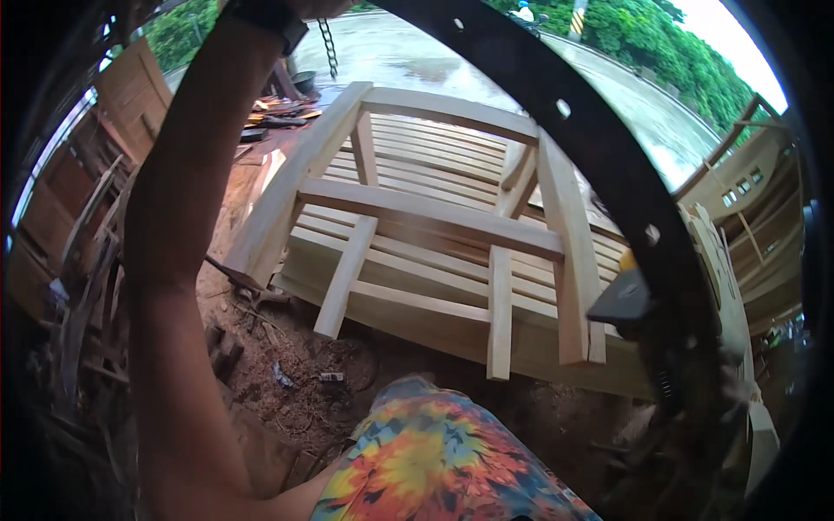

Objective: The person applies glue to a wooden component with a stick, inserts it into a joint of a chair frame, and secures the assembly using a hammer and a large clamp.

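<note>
My left arm rises along the left side, with a dark wristwatch or band at the wrist. Only the edge of my left hand (318, 6) shows at the top border, its fingers cut off from sight. Close in front, a dark curved strap (599, 143) with several holes sweeps from the top down the right side, very near and blurred. Whether my left hand touches it cannot be seen. My right hand does not show. Below lies a pale, unpainted wooden frame (426, 217) with legs and crossbars, resting on a slatted wooden piece (443, 161).
Wood shavings and scraps cover the dirt ground (295, 365). Wooden panels (135, 87) and offcuts lean at left; curved wooden pieces (756, 200) stand at right. A chain (327, 48) hangs near a dark bucket (303, 82). A wet road (417, 52) with a rider lies beyond.
</note>
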Action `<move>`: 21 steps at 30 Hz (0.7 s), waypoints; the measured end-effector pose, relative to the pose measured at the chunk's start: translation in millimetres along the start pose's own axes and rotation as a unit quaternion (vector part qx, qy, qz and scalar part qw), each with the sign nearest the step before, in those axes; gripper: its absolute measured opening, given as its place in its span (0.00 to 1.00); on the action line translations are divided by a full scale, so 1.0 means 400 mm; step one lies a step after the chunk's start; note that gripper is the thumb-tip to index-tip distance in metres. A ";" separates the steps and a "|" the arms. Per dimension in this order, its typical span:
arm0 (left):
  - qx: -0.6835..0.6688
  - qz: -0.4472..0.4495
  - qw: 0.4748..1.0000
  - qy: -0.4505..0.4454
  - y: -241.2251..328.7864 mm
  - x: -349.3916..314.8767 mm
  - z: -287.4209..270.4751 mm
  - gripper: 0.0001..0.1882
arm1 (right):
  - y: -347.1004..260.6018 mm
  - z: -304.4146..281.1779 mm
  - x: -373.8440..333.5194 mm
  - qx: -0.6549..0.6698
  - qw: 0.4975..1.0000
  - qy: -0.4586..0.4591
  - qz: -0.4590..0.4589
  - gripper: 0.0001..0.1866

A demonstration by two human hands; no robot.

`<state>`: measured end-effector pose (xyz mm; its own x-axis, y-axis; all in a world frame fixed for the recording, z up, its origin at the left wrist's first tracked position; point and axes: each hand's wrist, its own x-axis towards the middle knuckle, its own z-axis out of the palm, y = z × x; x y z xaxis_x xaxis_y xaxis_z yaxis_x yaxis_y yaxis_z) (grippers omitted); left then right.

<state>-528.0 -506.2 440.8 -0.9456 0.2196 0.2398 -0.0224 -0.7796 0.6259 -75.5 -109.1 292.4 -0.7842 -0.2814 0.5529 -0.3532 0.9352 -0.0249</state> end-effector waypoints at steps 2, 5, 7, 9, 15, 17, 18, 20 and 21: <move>0.015 0.022 0.999 0.048 -0.055 -0.002 0.006 0.32 | 0.109 -0.009 0.015 -0.092 0.996 0.020 0.005 0.24; 0.050 -0.018 0.999 0.013 0.005 0.045 -0.108 0.44 | 0.207 0.027 0.143 -0.120 0.993 -0.005 0.012 0.24; 0.056 0.025 0.988 0.143 -0.017 0.058 -0.122 0.45 | 0.297 0.061 0.219 -0.133 0.989 -0.048 0.031 0.23; 0.081 0.055 0.978 0.184 -0.146 0.000 -0.035 0.18 | 0.473 0.144 0.237 0.552 0.750 0.008 0.364 0.25; 0.125 0.012 0.950 0.286 -0.115 0.054 -0.182 0.19 | 0.748 0.341 0.418 0.353 0.931 -0.092 -0.021 0.28; 0.135 -0.017 0.935 0.328 -0.164 0.082 -0.223 0.19 | 0.791 0.343 0.463 0.365 0.920 -0.141 0.029 0.30; 0.152 -0.016 0.916 0.370 -0.184 0.080 -0.240 0.20 | 0.816 0.380 0.487 0.388 0.899 -0.190 0.071 0.32; 0.130 -0.016 0.912 0.389 -0.187 0.120 -0.335 0.21 | 0.763 0.344 0.529 0.309 0.931 -0.169 0.096 0.30; 0.171 0.021 0.902 0.397 -0.093 0.131 -0.425 0.21 | 0.769 0.358 0.563 0.319 0.926 -0.191 0.065 0.26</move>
<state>-631.9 -565.4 303.8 -0.8808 -0.4004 -0.2526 -0.0076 -0.5215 0.8532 -433.8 84.2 290.2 -0.9213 -0.3457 0.1781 -0.3772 0.6830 -0.6255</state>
